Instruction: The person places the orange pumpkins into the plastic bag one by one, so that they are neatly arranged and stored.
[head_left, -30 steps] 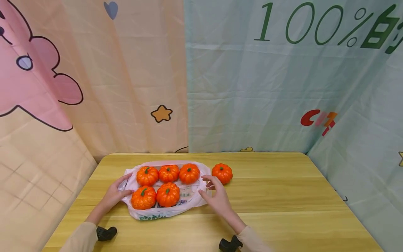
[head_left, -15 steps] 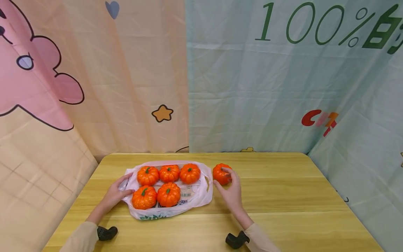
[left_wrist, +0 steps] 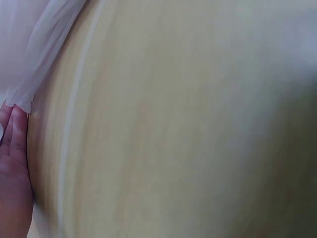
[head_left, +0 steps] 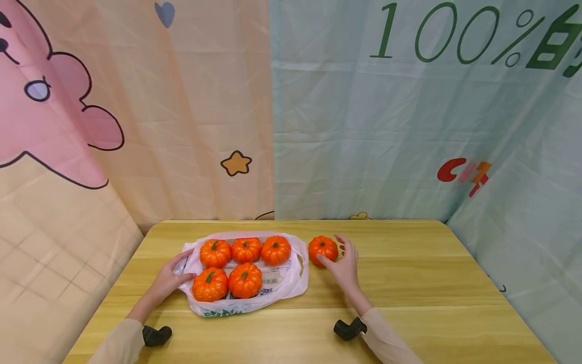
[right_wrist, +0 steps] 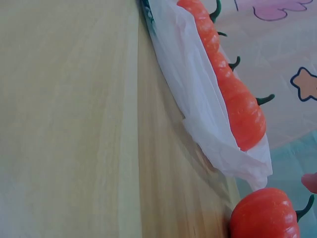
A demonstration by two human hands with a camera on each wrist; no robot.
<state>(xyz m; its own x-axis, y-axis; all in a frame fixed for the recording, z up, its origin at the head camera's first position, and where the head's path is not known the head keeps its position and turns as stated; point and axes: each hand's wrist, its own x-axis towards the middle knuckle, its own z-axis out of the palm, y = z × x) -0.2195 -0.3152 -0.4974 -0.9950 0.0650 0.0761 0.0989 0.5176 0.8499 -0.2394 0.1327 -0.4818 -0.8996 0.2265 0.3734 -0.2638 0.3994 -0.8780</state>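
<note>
A white plastic bag (head_left: 297, 283) lies spread on the table like a shallow tray, with several small orange pumpkins (head_left: 245, 280) in it: three at the back and two in front. My left hand (head_left: 164, 278) rests against the bag's left rim, its thumb and fingers spread; the left wrist view shows straight fingers (left_wrist: 19, 129) at the plastic. Just right of the bag, one more pumpkin (head_left: 323, 249) sits on the wood. Beside it, my right hand (head_left: 344, 265) has its thumb near the front and its fingers spread at the right. A fingertip (right_wrist: 309, 182) appears apart from this pumpkin (right_wrist: 265, 215).
The wooden table (head_left: 432, 283) extends to the right of the hands. A printed cloth curtain (head_left: 364, 126) hangs behind it. Black wrist mounts (head_left: 350, 329) sit on both forearms. The bag's front right part has a printed label (head_left: 272, 278) showing beside the pumpkins.
My right hand has moved off the bag's right rim and over to the right side of the separate pumpkin. The left hand has stayed at the left rim.
</note>
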